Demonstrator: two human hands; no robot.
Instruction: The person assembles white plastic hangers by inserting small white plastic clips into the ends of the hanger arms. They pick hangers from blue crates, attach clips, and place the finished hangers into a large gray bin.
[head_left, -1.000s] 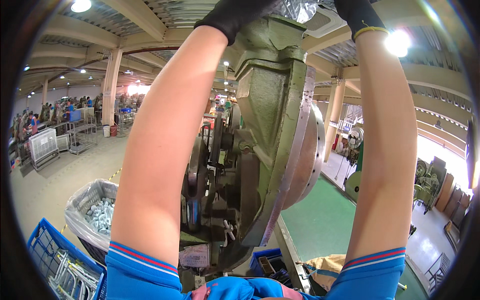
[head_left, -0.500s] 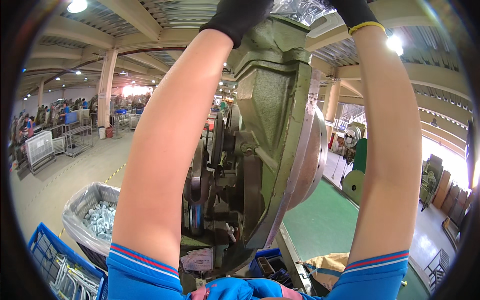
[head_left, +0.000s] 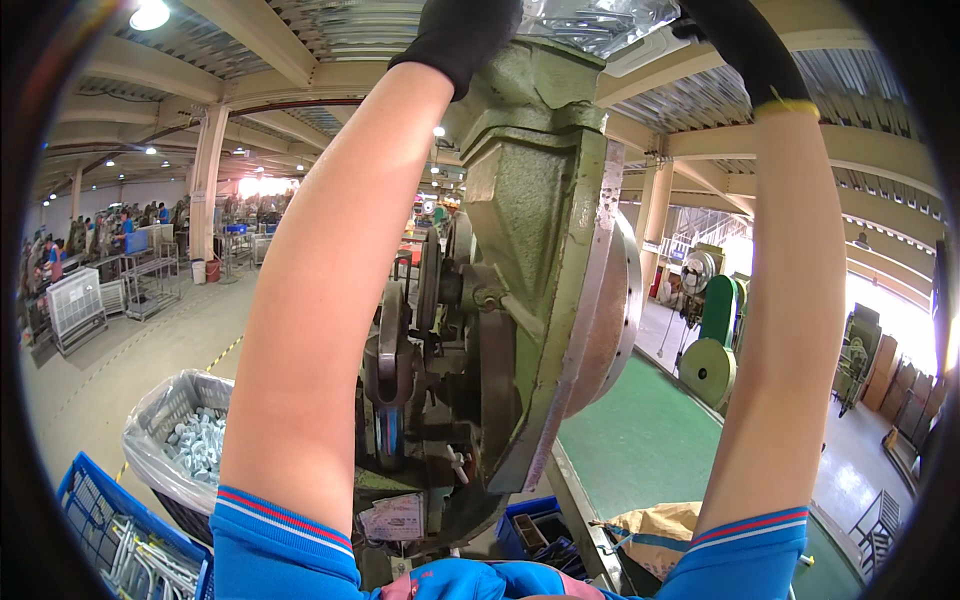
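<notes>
Overhead, at the upper edge of the view, the left hand [head_left: 472,35] in a black glove reaches up beside the top of a big green machine [head_left: 530,200], next to a clear plastic bag [head_left: 600,22] with shiny contents. Its fingers run out of the picture, so I cannot tell how wide they are or whether they grip the bag. The right hand [head_left: 735,38], also gloved in black with a yellow cuff [head_left: 787,107] at the wrist, is at the bag's other side; its visible fingertips look bent and lie just beside the bag's right edge, but I cannot tell whether they touch it or how far the whole hand is open. The bag appears above the machine's top, between the two hands, partly cut off by the frame, with a pale panel [head_left: 648,52] showing below its right end. Both forearms are raised, one on each side of the machine and its round plate [head_left: 618,310]. Low on the left are a plastic-lined crate [head_left: 150,420] of greyish metal parts [head_left: 198,445] and a blue crate [head_left: 80,480] with bent rods [head_left: 150,565]; on the right, a tan sack [head_left: 655,525] lies near a long green surface [head_left: 640,430]
</notes>
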